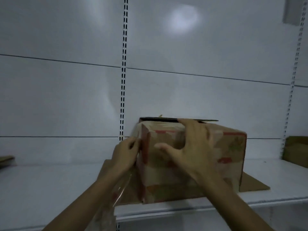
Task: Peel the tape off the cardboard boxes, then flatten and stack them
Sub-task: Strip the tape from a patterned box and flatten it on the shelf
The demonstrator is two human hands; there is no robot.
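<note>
One box on one flat sheet, shelf front edge. Left grip pinches tape; right grip spread on box.

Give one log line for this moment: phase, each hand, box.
phase: peeling tape | left hand: pinches tape at box edge | right hand: pressed on box | box: unflattened, on flat cardboard

**Your count on the shelf**

You have two hands in view: your left hand and your right hand. You have one upright cardboard box and one flattened cardboard sheet under it. Two more lie at the edges: a left cardboard piece and a right cardboard piece. Add one strip of clear tape, one white shelf and two slotted posts: the central upright and the right upright.
</note>
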